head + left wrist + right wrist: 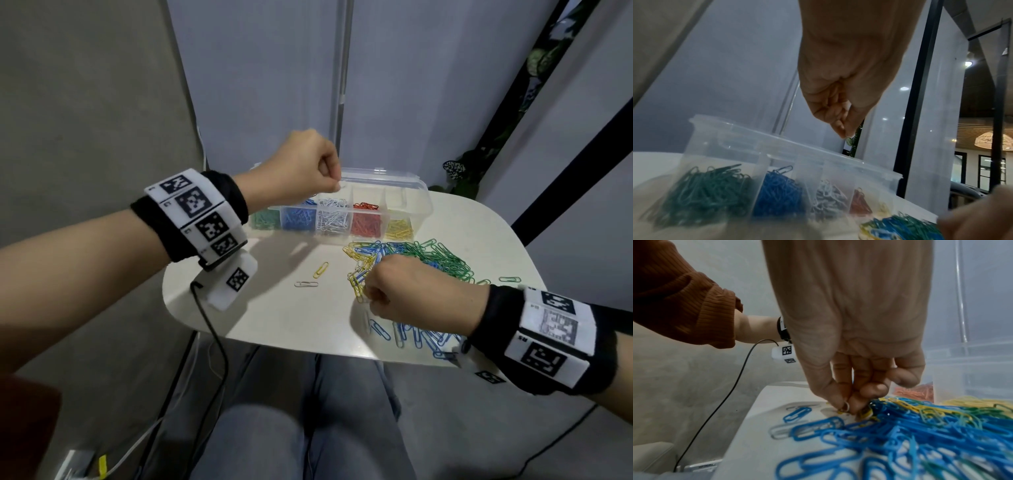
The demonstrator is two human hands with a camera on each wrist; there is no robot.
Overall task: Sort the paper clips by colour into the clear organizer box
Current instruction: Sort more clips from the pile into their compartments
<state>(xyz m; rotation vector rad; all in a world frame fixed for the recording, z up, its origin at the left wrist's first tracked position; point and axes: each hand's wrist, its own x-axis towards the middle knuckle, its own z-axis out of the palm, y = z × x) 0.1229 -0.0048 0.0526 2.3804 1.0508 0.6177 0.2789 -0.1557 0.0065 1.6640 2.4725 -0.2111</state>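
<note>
The clear organizer box (419,202), of thin see-through plastic with moulded dividers, is sitting at the far side of the smooth pale table (274,318). Green, blue, white, red and yellow wire clips are being kept in separate compartments. The left hand (301,168) is being held above the white compartment, fingers curled tight; whether anything is being pinched cannot be told. A small looped clip is being pinched by the right hand (855,382) at the mixed pile of paper clips (428,257). No legible writing is showing.
</note>
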